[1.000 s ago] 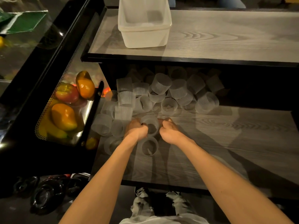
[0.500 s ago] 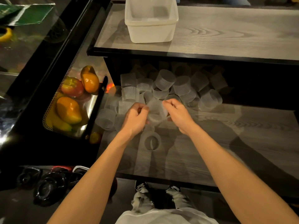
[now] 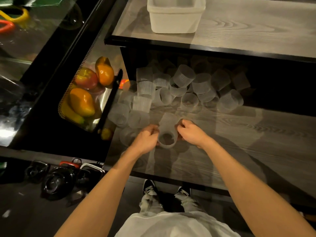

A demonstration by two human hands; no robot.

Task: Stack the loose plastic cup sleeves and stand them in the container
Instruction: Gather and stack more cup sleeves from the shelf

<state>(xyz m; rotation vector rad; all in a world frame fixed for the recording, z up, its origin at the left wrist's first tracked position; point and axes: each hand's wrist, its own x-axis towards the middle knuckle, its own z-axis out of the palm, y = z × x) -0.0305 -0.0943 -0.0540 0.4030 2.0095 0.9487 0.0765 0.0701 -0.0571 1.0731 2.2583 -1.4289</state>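
Both hands worked low over the desk point(image 3: 230, 151), a grey wood-grain surface. The left hand point(image 3: 145, 140) and right hand point(image 3: 192, 132) flanked a short stack point(image 3: 167, 130) of translucent ribbed sleeves, fingers curled and clamped on its sides, one hand per side. The stack sat tilted, open mouth toward the person, its lower rim at or just above the desk; contact could not be told. Beyond the hands lay a loose heap of sleeves point(image 3: 184, 86), tumbled at all angles, some upright, some on their sides, spreading back into the shadow under an upper shelf point(image 3: 248, 31). More sleeves lay to the left of the left hand, near the desk's edge. The white container point(image 3: 174, 19) stood on the upper shelf, well apart from the hands, its top cut off by the frame. To the left, behind a perforated black panel, a tray held fruit point(image 3: 82, 101): orange, yellow and red pieces.
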